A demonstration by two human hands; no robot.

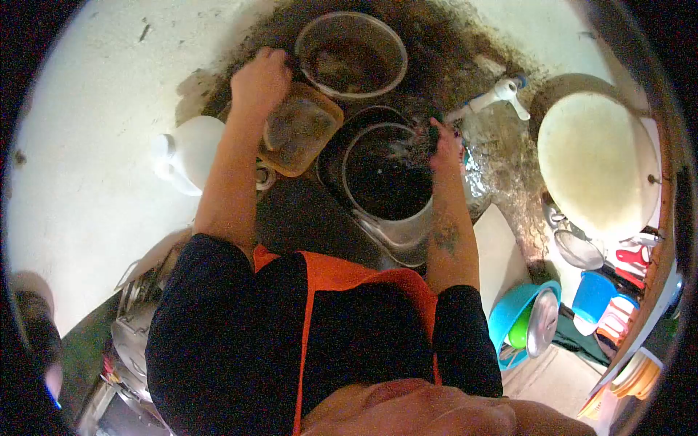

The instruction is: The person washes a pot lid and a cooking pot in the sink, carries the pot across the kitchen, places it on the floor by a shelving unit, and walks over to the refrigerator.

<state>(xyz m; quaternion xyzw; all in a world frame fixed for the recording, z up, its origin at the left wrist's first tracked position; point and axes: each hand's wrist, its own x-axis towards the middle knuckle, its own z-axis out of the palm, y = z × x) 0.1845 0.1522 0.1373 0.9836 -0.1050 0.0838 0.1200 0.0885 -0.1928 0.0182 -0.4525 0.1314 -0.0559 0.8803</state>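
Observation:
At the upper left, my left hand (262, 78) is closed beside the top corner of a shallow yellowish rectangular container (299, 134); what its fingers hold, if anything, is hidden. A round clear tub (352, 93) stands just right of that hand. My right hand (446, 147) is closed on a small dark object that I cannot make out, at the right rim of a round pot (385, 215) of dark water. Splashing water shows by these fingers, below a white tap (507, 91).
White jug-like vessel (200, 149) at left. On the right hang a large oval board (592, 163), a strainer (579, 249) and a blue cup (593, 296). A turquoise basin (502, 316) with a green item and metal lid stands at lower right.

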